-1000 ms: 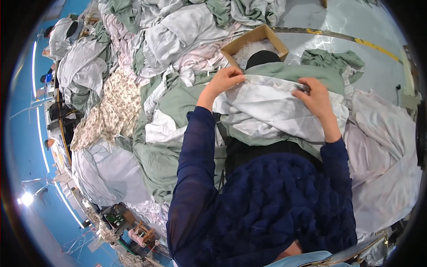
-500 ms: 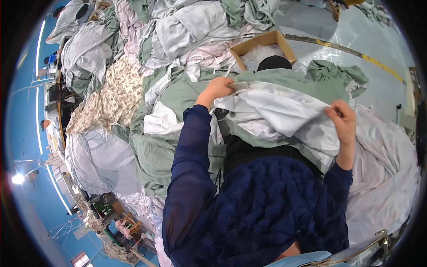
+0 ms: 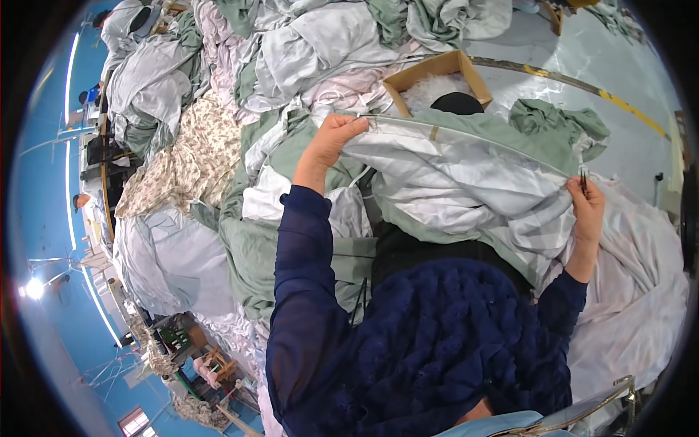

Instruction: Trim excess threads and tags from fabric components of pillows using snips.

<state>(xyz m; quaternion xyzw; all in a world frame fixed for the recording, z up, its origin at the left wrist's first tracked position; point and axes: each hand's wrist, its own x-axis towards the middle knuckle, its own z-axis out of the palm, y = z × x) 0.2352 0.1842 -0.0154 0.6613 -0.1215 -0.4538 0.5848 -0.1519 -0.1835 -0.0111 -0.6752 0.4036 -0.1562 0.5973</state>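
Note:
My left hand (image 3: 329,144) grips one end of a white and pale green sheet (image 3: 466,175), and my right hand (image 3: 586,207) grips the other end. The sheet's edge is stretched taut between them across my front. A small dark tool, perhaps tweezers or snips, sticks up from my right hand's fingers. Both arms are in dark blue sleeves. The rest of the sheet hangs down in folds over my lap.
Heaps of white, green and floral bedding (image 3: 182,167) lie to the left and ahead. An open cardboard box (image 3: 437,69) with white and dark contents sits beyond the sheet. More white cloth (image 3: 641,291) is piled at my right. Grey floor with a yellow line (image 3: 619,95) lies far right.
My hands have moved apart, the right one sweeping out to the right along the sheet's edge. The edge, bunched before, is now pulled straight between them.

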